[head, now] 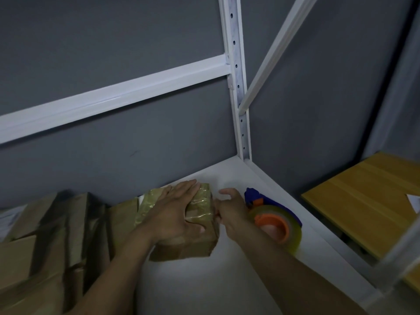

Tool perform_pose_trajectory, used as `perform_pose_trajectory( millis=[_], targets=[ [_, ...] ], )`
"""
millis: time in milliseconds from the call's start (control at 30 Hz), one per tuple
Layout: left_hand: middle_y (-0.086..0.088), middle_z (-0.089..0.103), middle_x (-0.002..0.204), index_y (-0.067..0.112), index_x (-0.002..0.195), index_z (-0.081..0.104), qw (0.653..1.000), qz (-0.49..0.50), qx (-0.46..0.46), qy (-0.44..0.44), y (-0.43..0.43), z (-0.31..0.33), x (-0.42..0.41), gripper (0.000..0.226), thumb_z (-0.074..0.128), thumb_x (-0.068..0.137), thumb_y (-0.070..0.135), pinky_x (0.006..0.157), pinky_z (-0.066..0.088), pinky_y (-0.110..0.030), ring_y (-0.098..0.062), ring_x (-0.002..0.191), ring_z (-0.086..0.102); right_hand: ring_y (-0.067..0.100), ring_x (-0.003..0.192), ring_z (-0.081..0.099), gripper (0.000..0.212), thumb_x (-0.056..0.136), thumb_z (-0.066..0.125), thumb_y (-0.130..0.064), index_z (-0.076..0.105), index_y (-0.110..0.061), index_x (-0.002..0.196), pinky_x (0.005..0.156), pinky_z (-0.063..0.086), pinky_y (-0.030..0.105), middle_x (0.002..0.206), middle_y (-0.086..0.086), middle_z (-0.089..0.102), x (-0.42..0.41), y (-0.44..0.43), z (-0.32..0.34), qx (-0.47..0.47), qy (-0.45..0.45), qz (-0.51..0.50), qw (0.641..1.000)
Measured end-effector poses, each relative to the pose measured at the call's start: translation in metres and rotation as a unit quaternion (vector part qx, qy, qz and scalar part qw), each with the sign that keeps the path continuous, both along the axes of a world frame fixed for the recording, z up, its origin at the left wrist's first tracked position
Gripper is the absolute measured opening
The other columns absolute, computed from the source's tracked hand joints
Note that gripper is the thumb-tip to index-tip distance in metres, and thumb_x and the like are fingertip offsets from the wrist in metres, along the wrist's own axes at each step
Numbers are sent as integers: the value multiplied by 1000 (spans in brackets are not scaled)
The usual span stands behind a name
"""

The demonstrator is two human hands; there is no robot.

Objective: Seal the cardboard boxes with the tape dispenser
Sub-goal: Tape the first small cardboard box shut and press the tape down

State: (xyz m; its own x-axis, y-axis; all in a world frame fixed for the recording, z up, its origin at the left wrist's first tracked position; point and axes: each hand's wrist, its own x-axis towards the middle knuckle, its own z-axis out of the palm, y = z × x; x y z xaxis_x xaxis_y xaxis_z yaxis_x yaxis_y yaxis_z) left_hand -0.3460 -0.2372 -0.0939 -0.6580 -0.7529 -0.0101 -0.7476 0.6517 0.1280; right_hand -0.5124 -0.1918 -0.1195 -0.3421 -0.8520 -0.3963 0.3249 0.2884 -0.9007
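A small cardboard box [193,244] wrapped with shiny clear tape stands on the white shelf [204,280]. My left hand [179,210] lies flat on its top with straight fingers and presses it down. At the box's right edge my right hand [230,211] touches the taped side with its thumb; the other fingers are loosely curled and hold nothing that I can see. The tape dispenser [276,226], blue with an orange core and a clear tape roll, lies on the shelf just right of my right hand, partly hidden behind it.
Several more cardboard boxes [56,235] are packed along the left of the shelf, against the grey wall. A white perforated upright [238,98] rises at the shelf's back right corner. Beyond the shelf's right edge stands a wooden table [368,201].
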Motion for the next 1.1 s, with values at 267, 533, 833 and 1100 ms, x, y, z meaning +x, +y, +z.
perform_pose_trajectory(
  millis=[267,533,833,1100],
  targets=[
    [22,-22,150,31,152,-10,1000,-4,-2,-17,-2,2,1,113,63,75,70,118,-11,-26,4,141,-15,24,123,50,42,99,46,-21,42,-13,140,103,42,33,139,8,50,6,19,-9,4,193,60,979],
    [16,-26,153,23,153,-13,1000,-14,-7,-23,-4,-6,4,123,45,63,83,112,-18,-22,1,143,-19,18,116,52,55,96,26,-59,40,-30,141,89,40,25,137,0,50,27,29,-6,9,131,199,971],
    [13,-9,161,49,149,1,994,102,12,-25,-11,4,69,114,36,53,99,119,-10,-43,-12,148,-9,9,111,52,45,95,50,-45,44,-29,137,84,44,21,137,-6,48,-5,32,13,-102,423,123,892],
    [16,-3,160,48,150,16,983,148,54,93,17,-2,69,108,35,56,97,115,5,-25,-5,145,1,26,126,45,48,91,57,-38,53,-12,132,101,34,26,142,9,43,2,-9,16,-157,473,215,840]
  ],
)
